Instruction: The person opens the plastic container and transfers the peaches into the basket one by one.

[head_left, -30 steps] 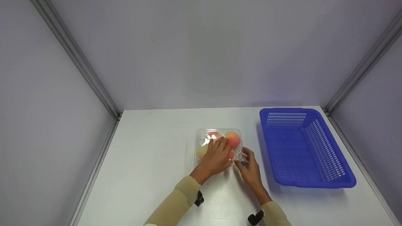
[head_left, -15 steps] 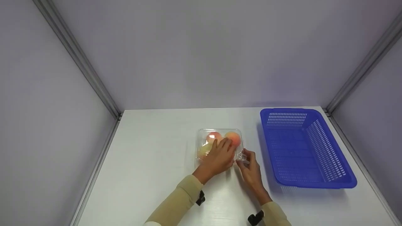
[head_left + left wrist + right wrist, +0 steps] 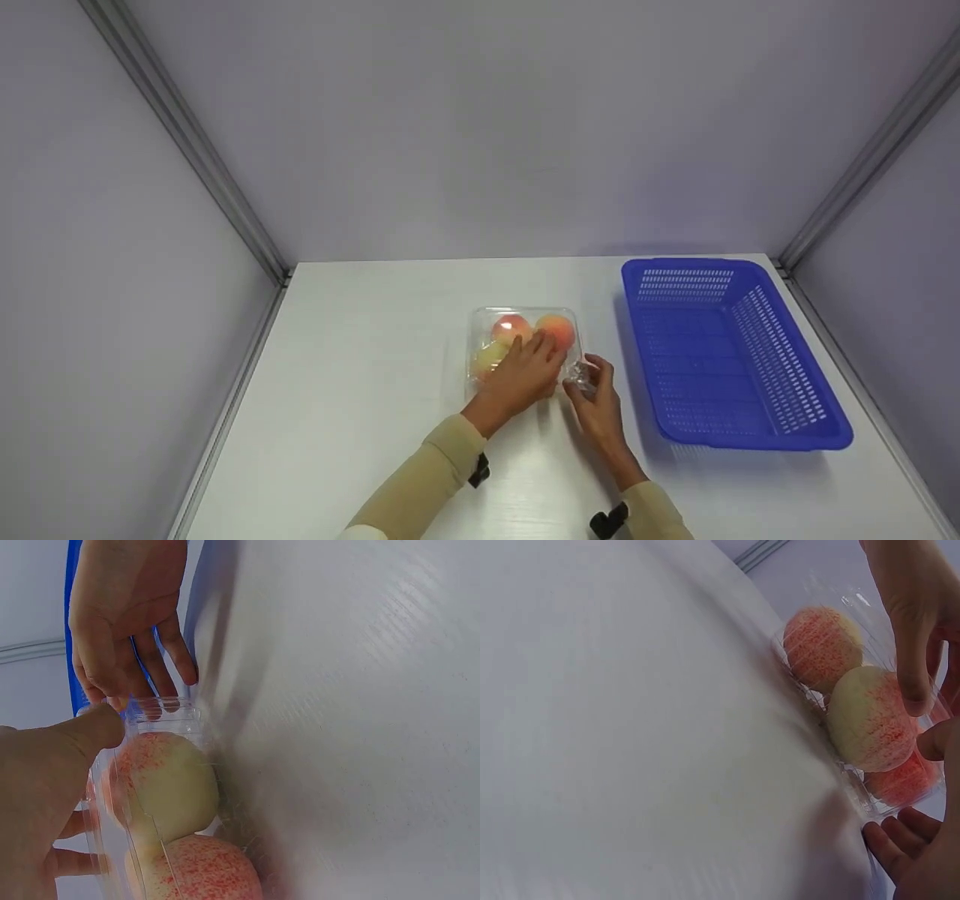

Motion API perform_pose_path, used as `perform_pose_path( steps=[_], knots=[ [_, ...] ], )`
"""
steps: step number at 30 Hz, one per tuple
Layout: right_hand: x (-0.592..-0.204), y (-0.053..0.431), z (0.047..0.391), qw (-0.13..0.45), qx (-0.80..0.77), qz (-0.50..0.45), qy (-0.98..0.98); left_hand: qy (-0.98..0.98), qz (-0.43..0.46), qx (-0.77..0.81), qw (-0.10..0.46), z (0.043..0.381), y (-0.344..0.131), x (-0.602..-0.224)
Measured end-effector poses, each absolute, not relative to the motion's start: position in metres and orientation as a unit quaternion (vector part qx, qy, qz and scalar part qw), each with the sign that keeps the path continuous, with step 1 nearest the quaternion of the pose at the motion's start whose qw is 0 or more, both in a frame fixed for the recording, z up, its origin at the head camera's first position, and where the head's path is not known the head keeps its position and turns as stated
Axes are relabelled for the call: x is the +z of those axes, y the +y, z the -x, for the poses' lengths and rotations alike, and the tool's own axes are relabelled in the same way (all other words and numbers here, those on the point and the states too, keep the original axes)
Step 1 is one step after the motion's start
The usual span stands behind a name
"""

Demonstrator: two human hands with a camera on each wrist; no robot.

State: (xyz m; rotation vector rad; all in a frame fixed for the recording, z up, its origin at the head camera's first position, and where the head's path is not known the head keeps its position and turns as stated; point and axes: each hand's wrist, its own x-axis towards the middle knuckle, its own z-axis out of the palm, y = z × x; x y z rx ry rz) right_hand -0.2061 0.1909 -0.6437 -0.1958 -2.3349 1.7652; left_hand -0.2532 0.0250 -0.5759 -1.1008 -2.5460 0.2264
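A clear plastic box (image 3: 478, 322) with several peaches (image 3: 511, 327) inside lies on the white table. My left hand (image 3: 521, 379) rests on top of its lid, fingers spread and reaching toward the far right peach. In the left wrist view the left thumb (image 3: 101, 727) lies along the near edge of the lid, above a pale peach (image 3: 176, 787). At the box's right side, my right hand (image 3: 600, 412) pinches the crinkled plastic edge between thumb and fingers. The peaches under my left hand are partly hidden.
A blue perforated plastic basket (image 3: 697, 375) stands on the table (image 3: 360, 360) to the right, close to my right hand. Grey walls (image 3: 487, 150) with metal strips at the corners enclose the table at the back and both sides.
My left hand has slid slightly to the right over the lid. The right hand keeps to the same edge, its fingers shifting a little there. Box and basket stay put.
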Motion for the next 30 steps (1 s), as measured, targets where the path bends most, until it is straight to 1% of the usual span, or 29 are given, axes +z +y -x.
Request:
perform_pose_path(
  steps=[8,15,21,30],
  knots=[
    [-0.647,0.189,0.207,0.100,0.588,0.101,-0.796,-0.899,0.391,0.082,0.181,0.254,0.028,-0.571],
    [-0.646,0.186,0.207,0.107,0.581,0.118,-0.798,-0.892,0.388,0.100,0.207,0.255,0.028,-0.571],
    [-0.644,0.183,0.208,0.106,0.574,0.130,-0.802,-0.889,0.392,0.111,0.207,0.253,0.028,-0.571],
    [-0.640,0.179,0.208,0.109,0.563,0.142,-0.807,-0.891,0.396,0.108,0.193,0.253,0.027,-0.572]
  ],
)
